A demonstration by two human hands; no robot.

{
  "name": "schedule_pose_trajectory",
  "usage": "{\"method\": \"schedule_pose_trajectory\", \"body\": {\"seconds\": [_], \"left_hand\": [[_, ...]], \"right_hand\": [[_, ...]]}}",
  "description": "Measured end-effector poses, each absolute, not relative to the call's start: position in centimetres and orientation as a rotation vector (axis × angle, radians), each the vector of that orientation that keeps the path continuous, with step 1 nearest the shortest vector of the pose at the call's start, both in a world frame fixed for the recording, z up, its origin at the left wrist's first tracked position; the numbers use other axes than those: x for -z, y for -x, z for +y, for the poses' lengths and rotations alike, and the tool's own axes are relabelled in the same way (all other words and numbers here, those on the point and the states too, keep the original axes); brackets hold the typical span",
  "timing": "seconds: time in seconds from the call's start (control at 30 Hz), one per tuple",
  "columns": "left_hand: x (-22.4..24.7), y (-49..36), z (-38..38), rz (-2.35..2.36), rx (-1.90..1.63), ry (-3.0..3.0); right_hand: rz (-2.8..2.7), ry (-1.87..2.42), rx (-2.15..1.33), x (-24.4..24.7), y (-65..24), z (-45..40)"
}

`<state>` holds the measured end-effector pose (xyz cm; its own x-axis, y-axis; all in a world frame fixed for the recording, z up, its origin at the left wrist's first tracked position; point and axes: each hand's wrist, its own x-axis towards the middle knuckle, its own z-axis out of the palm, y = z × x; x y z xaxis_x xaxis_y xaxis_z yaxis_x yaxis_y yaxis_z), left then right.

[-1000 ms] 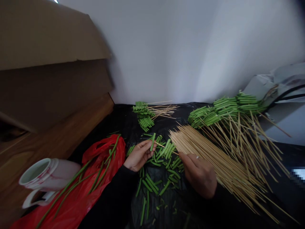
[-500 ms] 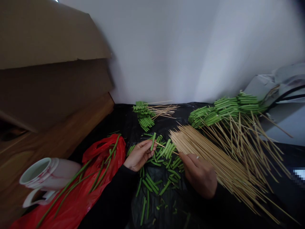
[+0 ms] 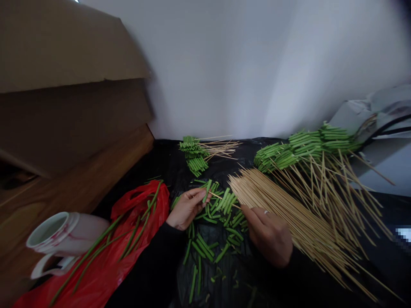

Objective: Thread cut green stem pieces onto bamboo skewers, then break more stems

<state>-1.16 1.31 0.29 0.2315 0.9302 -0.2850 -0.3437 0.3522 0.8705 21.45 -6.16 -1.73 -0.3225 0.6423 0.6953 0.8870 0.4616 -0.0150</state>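
My left hand (image 3: 187,209) pinches a short cut green bean piece (image 3: 207,191) upright between its fingertips. My right hand (image 3: 268,233) holds a thin bamboo skewer (image 3: 225,200) by its end, and the skewer's point reaches the left fingers near the bean. Just right of that hand lies a large sheaf of loose bamboo skewers (image 3: 298,218). Cut bean pieces (image 3: 221,218) are scattered beneath and between my hands. Behind them stand bundles of skewered green beans (image 3: 194,156), and more lie at the right (image 3: 305,144).
A black plastic sheet (image 3: 160,164) covers the work surface. On its left lie a red plastic bag (image 3: 141,214) with long green beans and a white jug with red marks (image 3: 61,235). A wooden edge (image 3: 96,169), a cardboard box (image 3: 64,51) and a white wall (image 3: 224,64) bound the area.
My left hand has shifted very slightly, and the top of the bean piece tilts a little more to the right. My right hand and the skewer have hardly moved.
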Motion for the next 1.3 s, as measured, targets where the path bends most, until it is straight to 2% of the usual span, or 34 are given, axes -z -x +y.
{"method": "schedule_pose_trajectory", "body": {"seconds": [0.5,1.3], "left_hand": [[0.03,1.14,1.39,0.993,-1.016,-1.011],[-0.08,0.83,1.22,0.978,-0.993,-0.804]], "right_hand": [[-2.090,1.293,0.468,1.90,-21.19,-6.37],[-2.086,1.286,0.476,1.87,-21.17,-6.40]]}}
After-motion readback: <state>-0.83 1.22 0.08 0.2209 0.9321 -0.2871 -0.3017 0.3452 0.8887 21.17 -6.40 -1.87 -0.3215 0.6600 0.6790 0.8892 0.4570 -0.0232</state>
